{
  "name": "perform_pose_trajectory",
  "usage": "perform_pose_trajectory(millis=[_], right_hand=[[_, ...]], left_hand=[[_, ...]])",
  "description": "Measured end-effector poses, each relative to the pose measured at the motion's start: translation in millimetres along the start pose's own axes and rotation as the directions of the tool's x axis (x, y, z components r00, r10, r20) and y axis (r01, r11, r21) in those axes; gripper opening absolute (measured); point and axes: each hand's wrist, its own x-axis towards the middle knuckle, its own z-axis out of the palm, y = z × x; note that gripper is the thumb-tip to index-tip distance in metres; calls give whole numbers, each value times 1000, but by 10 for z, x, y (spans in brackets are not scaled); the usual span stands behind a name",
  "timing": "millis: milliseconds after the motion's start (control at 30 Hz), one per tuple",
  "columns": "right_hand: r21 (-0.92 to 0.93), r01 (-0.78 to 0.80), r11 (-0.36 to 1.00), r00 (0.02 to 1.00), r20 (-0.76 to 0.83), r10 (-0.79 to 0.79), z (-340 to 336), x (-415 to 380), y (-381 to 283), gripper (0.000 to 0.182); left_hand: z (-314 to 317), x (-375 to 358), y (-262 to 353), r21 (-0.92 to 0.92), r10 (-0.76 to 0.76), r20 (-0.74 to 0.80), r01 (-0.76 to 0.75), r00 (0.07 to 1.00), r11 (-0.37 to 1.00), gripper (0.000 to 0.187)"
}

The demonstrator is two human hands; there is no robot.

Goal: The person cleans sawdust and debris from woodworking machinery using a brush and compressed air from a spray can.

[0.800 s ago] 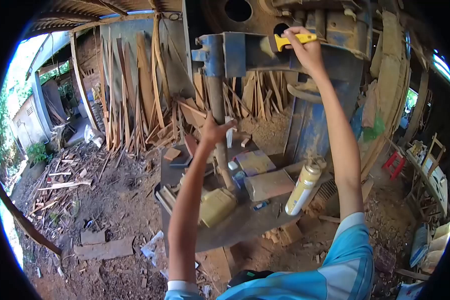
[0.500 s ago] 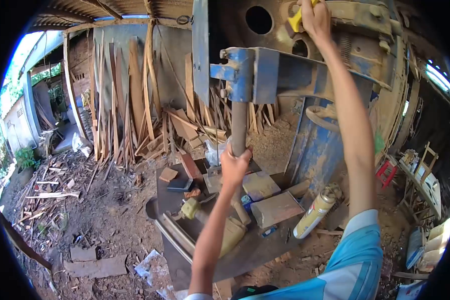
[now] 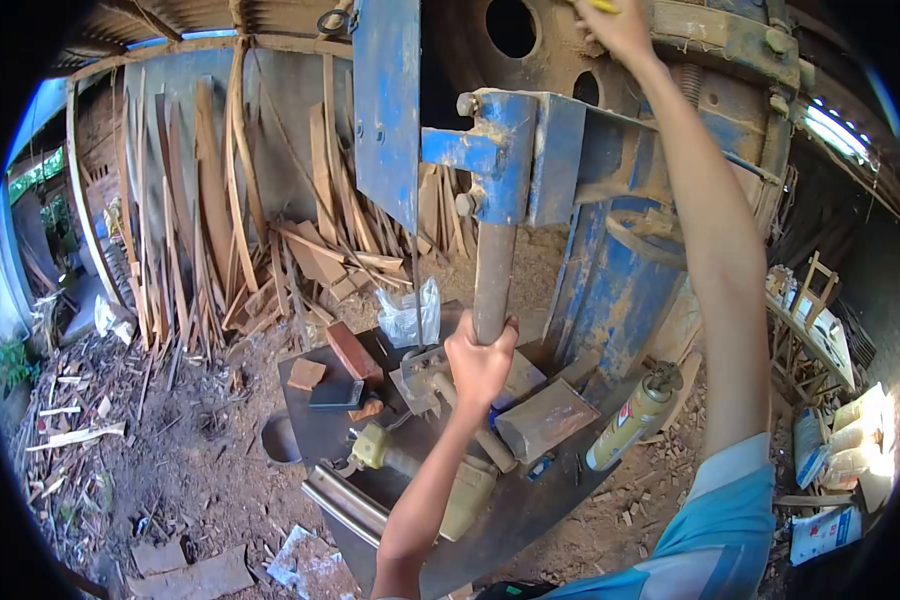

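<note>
My left hand (image 3: 482, 365) is wrapped around the lower end of a round metal post (image 3: 495, 275), which hangs from a blue bracket (image 3: 507, 160) on a large, dusty machine that looks like a bandsaw. Raised at the top edge, my right hand (image 3: 620, 28) grips a yellow brush (image 3: 602, 6), partly cut off by the frame, near the machine's dusty wheel (image 3: 560, 40). Below my left hand is a dark metal table (image 3: 410, 530). On it lie a hammer (image 3: 478, 430), a yellowish power tool (image 3: 460, 495) and a spray can (image 3: 632, 425).
A blue metal panel (image 3: 390, 110) hangs beside the bracket. Wood strips (image 3: 210, 180) lean on the back wall. A plastic bag (image 3: 410, 312), a reddish block (image 3: 353, 350) and a metal rail (image 3: 345, 508) are on the table. Scraps litter the ground (image 3: 190, 430).
The view has shifted, with the machine and post now looking nearer. My right hand with the brush has moved up and slightly left, while my left hand stays on the post.
</note>
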Motion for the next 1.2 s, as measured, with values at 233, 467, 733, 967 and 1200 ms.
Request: perform_pose_trajectory(millis=[233,467,733,967,1200], right_hand=[[-233,-117,966,984,101,143,-130,29,-405,14],[-365,73,928,984,178,-7,34,24,-273,24],[-639,129,758,845,472,254,-109,-227,19,27],[-444,-422,790,902,-118,415,-182,-465,330,32],[62,-619,783,785,43,618,-198,-545,110,34]], left_hand=[[-56,-25,32,14,-56,45,56,997,998,20],[-56,3,-1,-4,-10,29,10,1000,1000,21],[-61,-14,34,-10,-30,45,31,999,999,19],[-49,-1,-17,-4,18,11,-18,1000,1000,23],[-20,-10,-52,25,0,-4,0,1000,1000,22]])
